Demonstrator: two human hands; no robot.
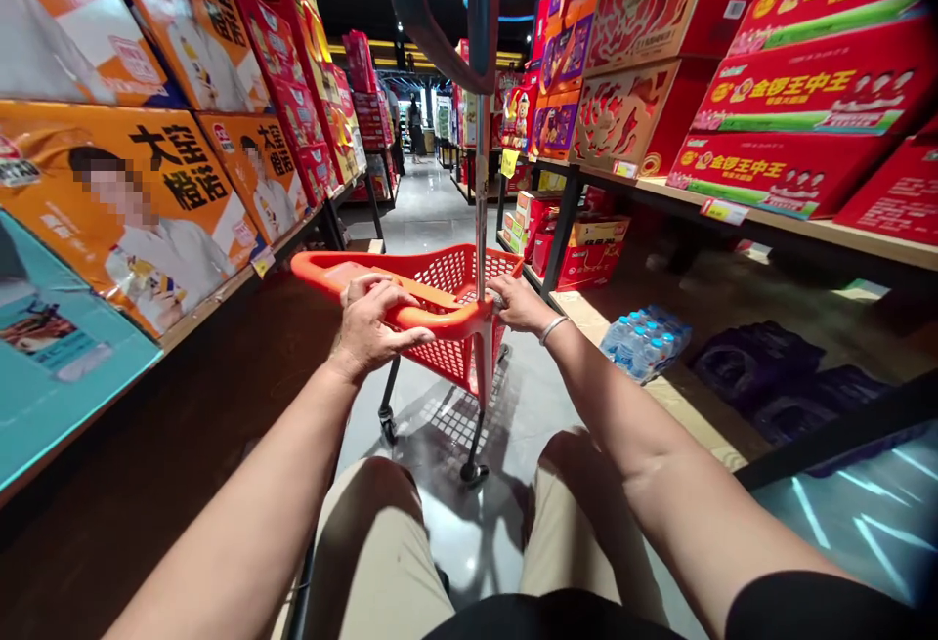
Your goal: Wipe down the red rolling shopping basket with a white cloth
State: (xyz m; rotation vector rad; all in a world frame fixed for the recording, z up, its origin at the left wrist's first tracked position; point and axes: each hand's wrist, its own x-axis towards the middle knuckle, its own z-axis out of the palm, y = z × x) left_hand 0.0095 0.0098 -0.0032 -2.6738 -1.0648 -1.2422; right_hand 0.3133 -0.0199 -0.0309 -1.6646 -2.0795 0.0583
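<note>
An orange-red plastic shopping cart [444, 359] with grid walls stands in front of me on black legs with casters. My left hand [370, 320] is wrapped over the near handle bar, its thumb along the bar. At the cart's near right corner, my right hand [522, 306] grips the rim; its fingertips are partly hidden. A metal pole [482, 171] rises from that corner, beside my right hand, with a dark looped frame [482, 24] at its top. Little of the basket's inside shows.
Orange drink cartons [124, 200] line the left shelf. Red boxes [791, 98] and gold-patterned boxes [637, 24] are stacked on the right shelf. Below, wrapped water bottles [646, 342] sit near the floor. A tiled aisle [429, 192] runs ahead, with a distant figure [416, 125].
</note>
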